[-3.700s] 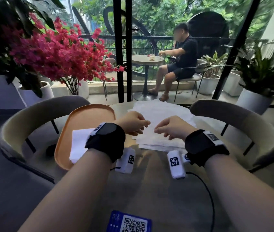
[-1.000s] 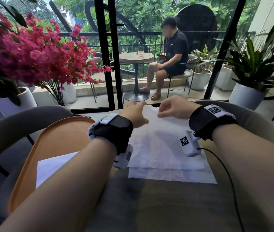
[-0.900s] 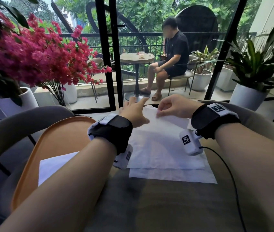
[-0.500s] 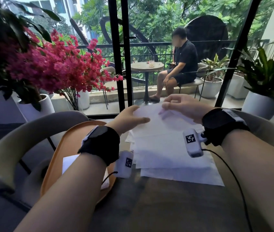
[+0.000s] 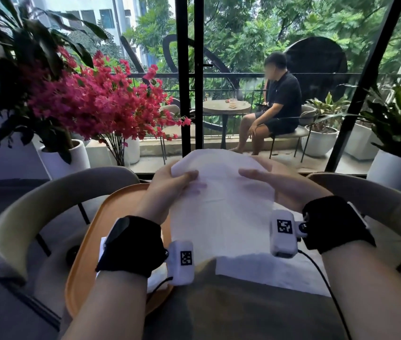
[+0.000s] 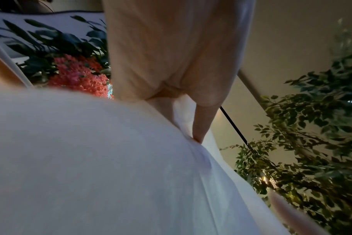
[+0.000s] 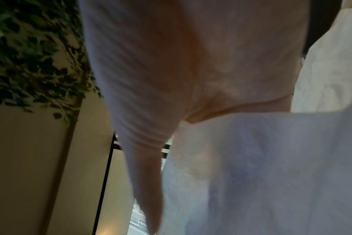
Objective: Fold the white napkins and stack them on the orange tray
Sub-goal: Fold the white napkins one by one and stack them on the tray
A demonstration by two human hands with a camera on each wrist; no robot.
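Café table (image 5: 243, 310) by balcony doors. Left hand (image 5: 167, 185) and right hand (image 5: 280, 187) pinch one white napkin (image 5: 219, 212) by its far edge, lifted mid-fold. Orange tray (image 5: 84, 266) holds a folded one; unfolded napkins (image 5: 268, 271) remain beneath.

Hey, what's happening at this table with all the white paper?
A person is folding white napkins. Both hands hold one napkin lifted off the table: the left hand pinches its far left corner and the right hand holds the far right side. More unfolded napkins lie underneath. A folded napkin already sits on the orange tray at the left.
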